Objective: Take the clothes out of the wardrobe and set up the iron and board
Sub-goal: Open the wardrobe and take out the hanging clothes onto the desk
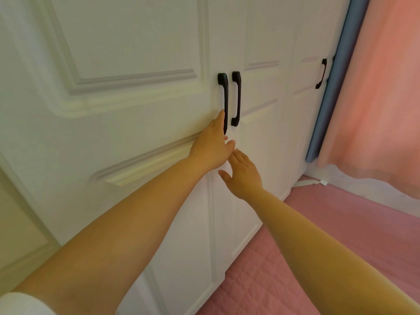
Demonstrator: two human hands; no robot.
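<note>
The wardrobe [136,53] is white all over, its doors plain but for raised panel mouldings in the same white, shaded faintly grey along their edges. Both middle handles, the left handle [223,96] and the right handle [236,98], are matt black, and a third handle [321,73] further along is black too. A curtain [381,87] of soft salmon pink hangs beside the wardrobe, edged by a blue strip [334,76] of dusty slate tone. A pink quilted cover [261,280] lies below, stitched in a faint curved pattern. A white sleeve [22,303] shows at the left arm.
</note>
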